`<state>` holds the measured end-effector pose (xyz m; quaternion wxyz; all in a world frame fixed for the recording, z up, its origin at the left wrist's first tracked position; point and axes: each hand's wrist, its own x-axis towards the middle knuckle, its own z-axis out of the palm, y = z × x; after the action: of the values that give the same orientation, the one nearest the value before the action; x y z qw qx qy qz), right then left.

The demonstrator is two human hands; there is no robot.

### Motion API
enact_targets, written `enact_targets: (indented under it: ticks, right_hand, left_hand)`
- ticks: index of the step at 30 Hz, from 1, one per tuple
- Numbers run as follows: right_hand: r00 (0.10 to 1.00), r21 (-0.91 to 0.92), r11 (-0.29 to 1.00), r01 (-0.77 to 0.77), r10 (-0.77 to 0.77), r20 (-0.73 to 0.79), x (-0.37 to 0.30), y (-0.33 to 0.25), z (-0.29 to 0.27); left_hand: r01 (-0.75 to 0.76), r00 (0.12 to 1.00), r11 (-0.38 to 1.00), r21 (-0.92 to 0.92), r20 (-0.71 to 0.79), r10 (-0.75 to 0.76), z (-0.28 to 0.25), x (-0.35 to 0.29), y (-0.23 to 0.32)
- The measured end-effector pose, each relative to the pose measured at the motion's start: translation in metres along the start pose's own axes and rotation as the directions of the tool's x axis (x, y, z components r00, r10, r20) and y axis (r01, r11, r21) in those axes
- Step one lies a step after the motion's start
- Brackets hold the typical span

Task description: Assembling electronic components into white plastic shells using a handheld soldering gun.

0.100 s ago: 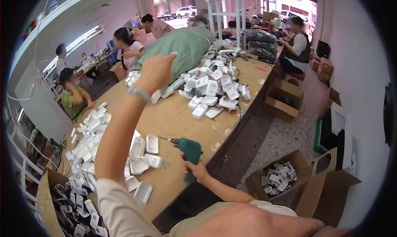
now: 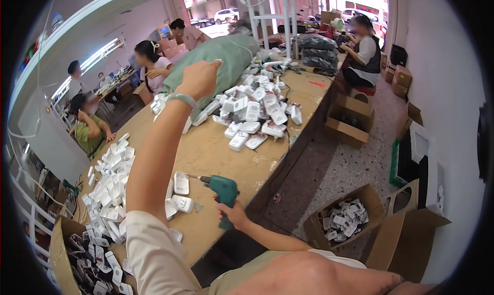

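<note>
My left hand is raised over the table, its arm crossing the picture, with a band at the wrist. Its index finger stretches out towards the big green sack; a small pale spot shows at the fingertip, and the other fingers seem curled. Lower down, my right hand is wrapped round the grip of a green power screwdriver. The tool's bit points left, close to white plastic shells on the table. Beyond my left hand lies a heap of white plastic cases, some with wires.
More white shells cover the table's left side. An open carton of parts stands lower left; another carton of white pieces sits on the floor at right. Black bundles lie at the far end. Several people sit or stand around.
The whole scene has shifted slightly left in the picture, as from a head turn. My left hand has moved a little right relative to the sack; my right hand keeps its hold on the screwdriver.
</note>
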<state>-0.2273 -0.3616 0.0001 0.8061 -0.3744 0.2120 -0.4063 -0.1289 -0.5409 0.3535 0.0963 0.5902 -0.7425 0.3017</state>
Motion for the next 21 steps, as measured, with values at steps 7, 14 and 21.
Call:
enact_targets:
  ticks: [7,14,21]
  right_hand:
    - [0.995,0.013,0.999,-0.048,0.047,0.089,0.016,0.01,-0.008]
    - [0.988,-0.062,0.991,-0.115,0.121,0.1,0.006,-0.013,-0.002]
    - [0.992,-0.034,0.997,-0.073,0.076,0.099,0.01,-0.007,-0.004]
  left_hand:
    - [0.054,0.99,0.997,0.053,0.126,-0.06,0.023,0.086,0.06]
    - [0.097,0.967,0.991,0.094,0.225,-0.116,0.025,0.127,0.105]
    - [-0.097,0.972,0.995,0.026,0.22,0.089,0.022,0.098,0.131]
